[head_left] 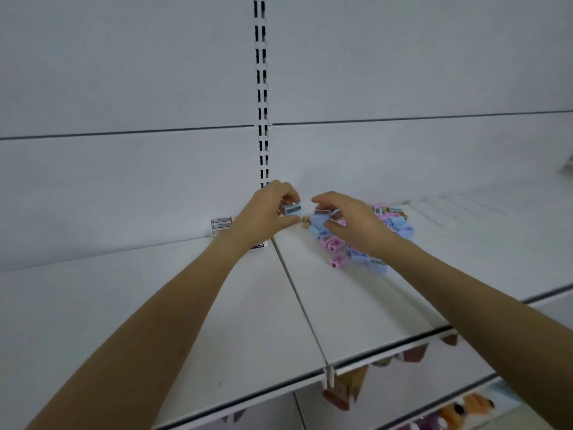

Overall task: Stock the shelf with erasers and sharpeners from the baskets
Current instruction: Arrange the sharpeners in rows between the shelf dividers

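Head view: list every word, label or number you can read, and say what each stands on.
No text here can be read.
On the boxes behind the left wrist: dark printed bands, too blurred to read.
On the blue sharpener pinched by the left hand: no lettering shows.
On the packets below the shelf: too blurred to read.

sharpener pile (pixel 366 237) blocks rt shelf, eraser boxes (pixel 221 226) at back, front shelf (pixel 155 305) open
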{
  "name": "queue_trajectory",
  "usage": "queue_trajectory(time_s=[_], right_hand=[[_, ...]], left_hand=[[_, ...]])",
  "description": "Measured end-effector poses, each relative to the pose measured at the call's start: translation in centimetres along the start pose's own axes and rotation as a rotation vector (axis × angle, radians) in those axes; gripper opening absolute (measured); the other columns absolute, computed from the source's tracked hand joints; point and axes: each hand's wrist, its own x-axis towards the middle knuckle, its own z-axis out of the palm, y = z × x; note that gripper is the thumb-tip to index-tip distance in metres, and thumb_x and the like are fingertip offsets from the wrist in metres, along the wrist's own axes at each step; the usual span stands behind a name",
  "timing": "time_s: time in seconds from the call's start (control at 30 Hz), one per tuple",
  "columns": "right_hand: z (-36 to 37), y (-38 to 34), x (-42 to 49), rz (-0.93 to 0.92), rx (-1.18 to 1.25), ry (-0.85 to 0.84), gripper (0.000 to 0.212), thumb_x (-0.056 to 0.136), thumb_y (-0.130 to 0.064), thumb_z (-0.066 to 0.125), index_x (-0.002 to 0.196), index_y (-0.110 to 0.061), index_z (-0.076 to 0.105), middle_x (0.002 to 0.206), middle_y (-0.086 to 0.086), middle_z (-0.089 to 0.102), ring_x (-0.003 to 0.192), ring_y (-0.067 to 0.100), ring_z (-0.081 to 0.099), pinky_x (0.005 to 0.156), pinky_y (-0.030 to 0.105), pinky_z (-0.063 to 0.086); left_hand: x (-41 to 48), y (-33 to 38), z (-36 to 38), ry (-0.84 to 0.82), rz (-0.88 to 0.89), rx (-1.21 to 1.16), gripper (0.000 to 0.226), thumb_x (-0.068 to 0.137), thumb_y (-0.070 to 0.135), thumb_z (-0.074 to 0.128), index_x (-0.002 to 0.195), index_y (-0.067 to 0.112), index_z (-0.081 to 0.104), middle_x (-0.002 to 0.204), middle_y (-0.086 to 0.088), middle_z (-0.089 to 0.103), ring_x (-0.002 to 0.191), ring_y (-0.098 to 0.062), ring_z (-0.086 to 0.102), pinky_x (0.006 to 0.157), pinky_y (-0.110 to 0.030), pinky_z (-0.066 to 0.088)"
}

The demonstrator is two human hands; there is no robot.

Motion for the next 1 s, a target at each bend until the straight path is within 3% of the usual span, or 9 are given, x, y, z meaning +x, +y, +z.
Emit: queue_trajectory(time_s=[0.17, 0.33, 0.43, 0.57, 0.7, 0.87, 1.0], right_hand=[[-2.4, 2.2, -2.2, -0.063, -0.006, 0.072, 0.052, 0.084, 0.009, 0.052, 0.131, -0.014, 0.047, 0.121, 0.01, 0.052, 0.097, 0.016, 0.051, 0.083, 0.011, 0.034], [-6.3, 6.6, -5.0, -0.066, -0.051, 0.082, 0.033, 0.085, 0.005, 0.054, 0.113, -0.008, 0.064, 0.126, 0.01, 0.049, 0.108, 0.022, 0.054, 0.087, 0.017, 0.038], [-9.1, 9.6, -7.3, -0.073, -0.069, 0.09, 0.027, 0.085, -0.002, 0.06, 0.11, -0.009, 0.066, 0.118, 0.008, 0.053, 0.097, 0.023, 0.057, 0.083, 0.017, 0.041], [-13.0, 14.4, -10.4, -0.051, -0.064, 0.102, 0.023, 0.083, -0.009, 0.064, 0.106, -0.009, 0.068, 0.102, -0.001, 0.05, 0.088, 0.013, 0.052, 0.076, 0.008, 0.037], [-16.2, 18.7, -11.8, 0.0, -0.067, 0.085, 0.02, 0.083, -0.018, 0.065, 0.102, -0.012, 0.068, 0.092, -0.005, 0.052, 0.081, 0.01, 0.052, 0.075, 0.017, 0.039], [-19.1, 23.4, -11.4, 0.089, -0.015, 0.147, 0.016, 0.079, -0.019, 0.071, 0.093, -0.013, 0.068, 0.084, -0.002, 0.055, 0.068, -0.001, 0.05, 0.066, 0.005, 0.036], [-20.0, 26.2, -9.9, 0.127, -0.004, 0.146, 0.013, 0.077, -0.022, 0.073, 0.086, -0.016, 0.066, 0.077, -0.007, 0.054, 0.068, -0.005, 0.051, 0.062, 0.004, 0.035]], left_hand=[[1.0, 2.9, 1.7, -0.032, 0.025, 0.048, 0.032, 0.079, 0.014, 0.071, 0.108, 0.01, 0.058, 0.091, 0.0, 0.051, 0.074, -0.009, 0.048, 0.067, -0.008, 0.04], [3.1, 7.3, 4.6, -0.031, 0.05, 0.1, 0.026, 0.086, 0.019, 0.064, 0.11, 0.011, 0.061, 0.103, -0.004, 0.06, 0.083, -0.012, 0.055, 0.074, -0.01, 0.042], [4.2, 10.4, 7.3, -0.039, 0.063, 0.107, 0.025, 0.089, 0.021, 0.06, 0.112, 0.014, 0.061, 0.106, -0.003, 0.061, 0.083, -0.016, 0.059, 0.08, -0.026, 0.048], [6.6, 15.2, 11.9, -0.061, 0.087, 0.144, 0.026, 0.09, 0.013, 0.057, 0.115, 0.013, 0.062, 0.108, -0.006, 0.061, 0.086, -0.018, 0.058, 0.081, -0.024, 0.043], [9.2, 18.2, 15.1, -0.081, 0.066, 0.197, 0.028, 0.092, 0.013, 0.054, 0.119, 0.011, 0.06, 0.109, -0.01, 0.06, 0.087, -0.016, 0.053, 0.082, -0.023, 0.038], [12.3, 18.3, 17.4, -0.087, -0.068, 0.249, 0.025, 0.086, 0.019, 0.064, 0.109, 0.01, 0.062, 0.105, -0.005, 0.065, 0.091, -0.022, 0.06, 0.086, -0.036, 0.048], [14.6, 17.2, 18.9, -0.081, -0.118, 0.339, 0.021, 0.086, 0.029, 0.063, 0.103, 0.017, 0.062, 0.102, 0.004, 0.063, 0.092, -0.017, 0.058, 0.079, -0.03, 0.044]])
